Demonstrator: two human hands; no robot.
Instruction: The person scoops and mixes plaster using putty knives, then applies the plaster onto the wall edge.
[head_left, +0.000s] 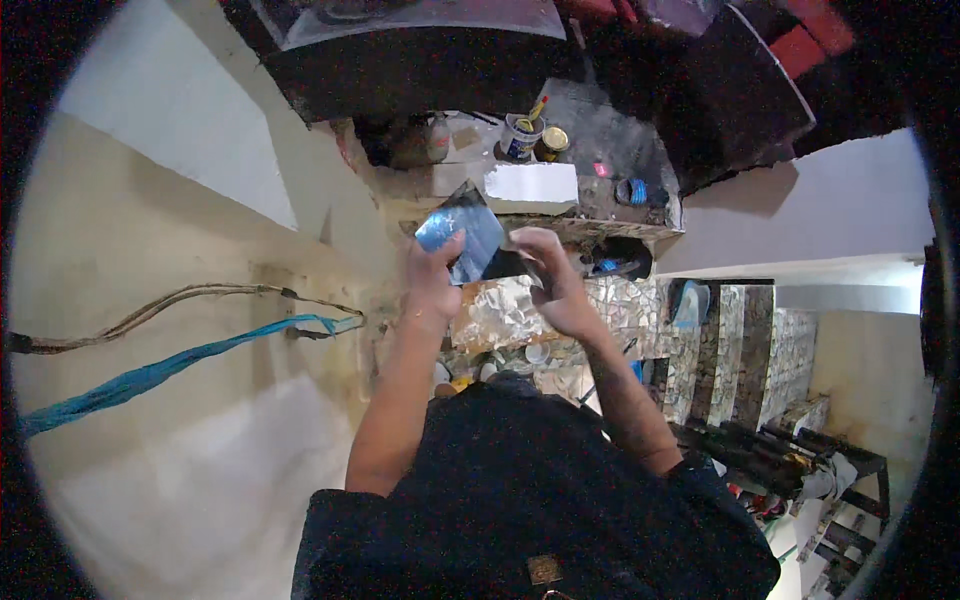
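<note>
A dark, glossy flat sheet (470, 232), with a blue-white sheen on its upper side, is held up in front of me. My left hand (433, 280) grips its lower left part, the thumb lying on top and the fingers hidden beneath. At the sheet's darker right edge, the bent fingers of my right hand (553, 285) close on it; the exact contact is hard to see. What the sheet is made of, I cannot tell. Crumpled silvery foil-like material (500, 315) lies below, between my forearms.
Beyond my hands, a ledge holds a white tub (522, 137) with a brush-like handle, an open tin (552, 143) and a white block (531, 184). A blue-banded roll (632, 191) sits farther right. Blue twisted cloth (170, 362) hangs along the left wall. Stone-patterned steps (735, 350) are at right.
</note>
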